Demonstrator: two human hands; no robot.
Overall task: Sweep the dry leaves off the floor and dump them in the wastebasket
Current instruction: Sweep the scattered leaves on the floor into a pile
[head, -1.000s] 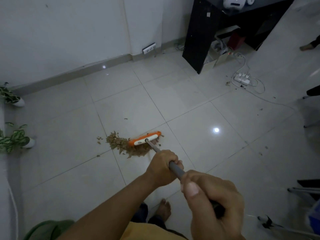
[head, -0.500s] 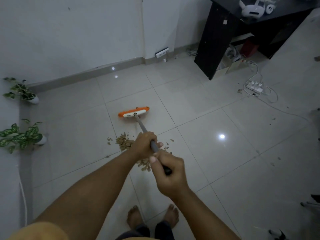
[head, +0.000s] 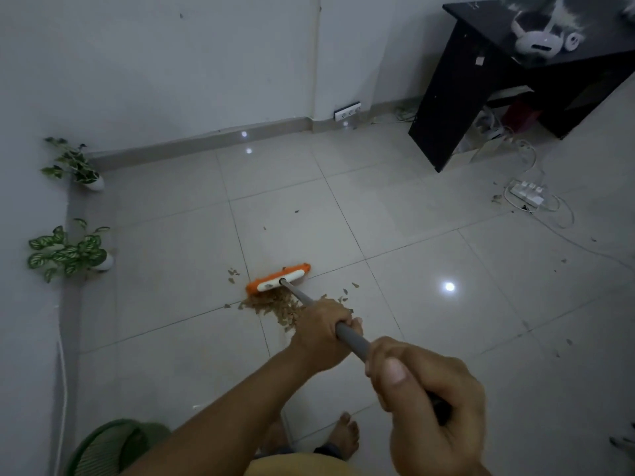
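An orange and white broom head [head: 278,277] rests on the tiled floor at the far side of a pile of dry brown leaves [head: 275,306]. Its grey handle [head: 350,342] runs back toward me. My left hand [head: 321,334] grips the handle lower down, just over the near end of the pile. My right hand [head: 431,400] grips the handle's upper end, close to the camera. A few stray leaves [head: 233,273] lie left of the broom head, and others are scattered far right. A green wastebasket [head: 103,448] shows at the bottom left, partly behind my left forearm.
Two potted plants [head: 68,250] stand along the left wall. A black desk [head: 515,94] is at the back right, with a power strip and white cables [head: 527,195] on the floor beside it. My bare foot [head: 343,438] is below the hands.
The broom head came back from beyond the pile and now sits against its far side, pulled toward me. The camera view tilted and shifted left, bringing the wastebasket into view.
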